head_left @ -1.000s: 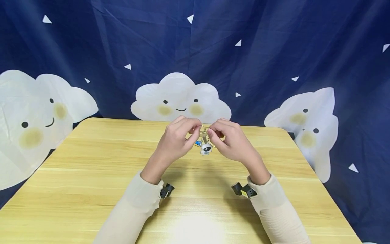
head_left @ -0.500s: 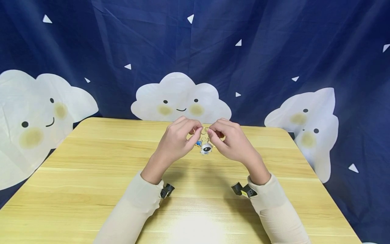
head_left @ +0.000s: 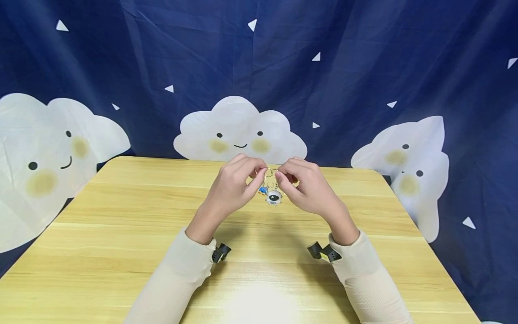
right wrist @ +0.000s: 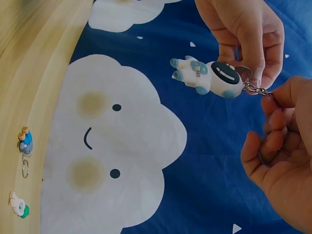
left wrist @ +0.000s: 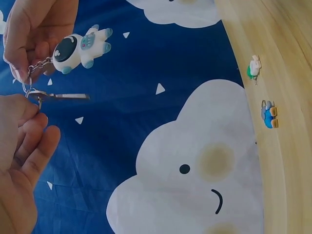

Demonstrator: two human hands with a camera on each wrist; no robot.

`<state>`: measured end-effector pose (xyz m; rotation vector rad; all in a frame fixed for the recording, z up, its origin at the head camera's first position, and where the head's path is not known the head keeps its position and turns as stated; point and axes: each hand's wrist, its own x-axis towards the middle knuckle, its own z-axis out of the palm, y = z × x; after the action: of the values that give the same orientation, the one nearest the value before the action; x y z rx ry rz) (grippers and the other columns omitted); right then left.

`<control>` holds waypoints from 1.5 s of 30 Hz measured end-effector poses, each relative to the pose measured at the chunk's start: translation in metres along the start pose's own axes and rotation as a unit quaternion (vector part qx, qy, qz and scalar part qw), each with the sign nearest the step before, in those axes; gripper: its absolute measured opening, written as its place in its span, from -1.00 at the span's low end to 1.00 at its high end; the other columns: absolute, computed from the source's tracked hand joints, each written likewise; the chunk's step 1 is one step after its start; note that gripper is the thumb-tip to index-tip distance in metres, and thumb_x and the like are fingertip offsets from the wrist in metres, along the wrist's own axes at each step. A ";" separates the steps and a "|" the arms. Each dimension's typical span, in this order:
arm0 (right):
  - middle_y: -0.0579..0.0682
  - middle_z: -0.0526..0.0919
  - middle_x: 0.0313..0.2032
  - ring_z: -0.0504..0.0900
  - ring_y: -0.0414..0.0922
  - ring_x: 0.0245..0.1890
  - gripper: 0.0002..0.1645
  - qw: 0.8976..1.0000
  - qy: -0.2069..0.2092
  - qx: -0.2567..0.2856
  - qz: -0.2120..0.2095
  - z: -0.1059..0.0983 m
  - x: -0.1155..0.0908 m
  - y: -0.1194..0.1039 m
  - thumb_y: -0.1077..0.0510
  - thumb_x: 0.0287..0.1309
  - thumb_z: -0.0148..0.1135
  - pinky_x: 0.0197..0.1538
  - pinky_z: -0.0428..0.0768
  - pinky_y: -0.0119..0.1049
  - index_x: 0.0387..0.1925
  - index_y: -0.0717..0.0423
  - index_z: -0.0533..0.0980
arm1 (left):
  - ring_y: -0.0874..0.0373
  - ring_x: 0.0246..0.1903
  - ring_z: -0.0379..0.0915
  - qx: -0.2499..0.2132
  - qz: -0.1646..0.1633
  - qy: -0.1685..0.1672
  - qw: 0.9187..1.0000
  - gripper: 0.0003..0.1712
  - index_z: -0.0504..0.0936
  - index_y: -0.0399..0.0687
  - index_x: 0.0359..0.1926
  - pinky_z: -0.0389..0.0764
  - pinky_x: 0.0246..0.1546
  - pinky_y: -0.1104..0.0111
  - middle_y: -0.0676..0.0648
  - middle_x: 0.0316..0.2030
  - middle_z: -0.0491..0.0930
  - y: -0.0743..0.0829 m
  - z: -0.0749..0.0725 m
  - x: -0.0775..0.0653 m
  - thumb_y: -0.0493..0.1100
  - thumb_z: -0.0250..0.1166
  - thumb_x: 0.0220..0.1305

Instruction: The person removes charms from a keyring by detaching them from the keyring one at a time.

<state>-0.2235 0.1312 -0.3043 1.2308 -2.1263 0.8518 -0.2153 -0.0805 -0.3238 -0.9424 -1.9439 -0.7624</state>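
Both hands are raised over the table's far part, fingertips close together. The thumb and fingers of my left hand (head_left: 238,184) pinch a metal key ring at its edge, with a small key (left wrist: 73,96) sticking out beside them in the left wrist view. My right hand (head_left: 303,182) pinches the ring and chain end of a white astronaut keychain (head_left: 274,197), which hangs by its short chain (right wrist: 256,89) between the hands. Dark visor and pale blue feet show on the astronaut. Fingertips partly hide the rings, so I cannot tell how the key is linked.
On the wooden table (head_left: 259,247) lie a blue figure keychain (left wrist: 269,115) and a white-and-green one (left wrist: 254,67), beyond the hands. A dark blue curtain (head_left: 259,58) with smiling clouds hangs behind the table's far edge.
The hands have hardly moved. A second ago the key hung broadside between the fingertips; now it no longer shows there, and the rings stand out more plainly.
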 end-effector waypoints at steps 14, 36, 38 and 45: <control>-0.15 0.42 -0.55 0.43 -0.11 -0.51 -0.78 1.000 0.000 0.006 0.001 0.001 0.000 0.001 0.27 0.30 0.16 -0.41 0.37 -0.35 -0.50 0.06 0.53 | 0.15 -0.42 0.49 -0.001 -0.003 -0.017 1.000 -0.94 0.66 -0.18 -0.28 0.54 -0.39 0.43 -0.03 -0.38 0.68 -0.002 0.002 -0.001 -0.34 0.26 0.32; -0.16 0.42 -0.56 0.42 -0.14 -0.50 -0.77 1.000 -0.006 0.003 0.003 0.001 0.001 0.001 0.26 0.31 0.15 -0.41 0.37 -0.34 -0.50 0.05 0.53 | 0.14 -0.43 0.53 -0.008 0.000 -0.005 1.000 -0.92 0.68 -0.23 -0.28 0.58 -0.39 0.42 -0.07 -0.39 0.69 -0.004 -0.002 -0.002 -0.37 0.25 0.32; -0.16 0.41 -0.56 0.43 -0.11 -0.51 -0.77 1.000 -0.007 0.002 0.004 0.002 0.000 0.001 0.26 0.31 0.14 -0.41 0.37 -0.34 -0.50 0.05 0.53 | 0.13 -0.43 0.54 -0.009 0.000 -0.002 1.000 -0.93 0.68 -0.24 -0.28 0.60 -0.39 0.41 -0.08 -0.39 0.70 -0.005 -0.003 -0.002 -0.37 0.26 0.31; -0.16 0.41 -0.55 0.42 -0.11 -0.50 -0.76 1.000 -0.017 -0.004 0.017 0.002 0.000 0.002 0.25 0.38 0.15 -0.40 0.37 -0.33 -0.47 0.06 0.54 | 0.12 -0.42 0.55 -0.010 -0.002 -0.001 1.000 -0.94 0.68 -0.21 -0.29 0.62 -0.37 0.40 -0.08 -0.39 0.69 -0.006 -0.006 -0.001 -0.38 0.28 0.31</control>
<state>-0.2258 0.1303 -0.3066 1.2162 -2.1821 0.8405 -0.2175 -0.0887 -0.3228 -0.9521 -1.9446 -0.7856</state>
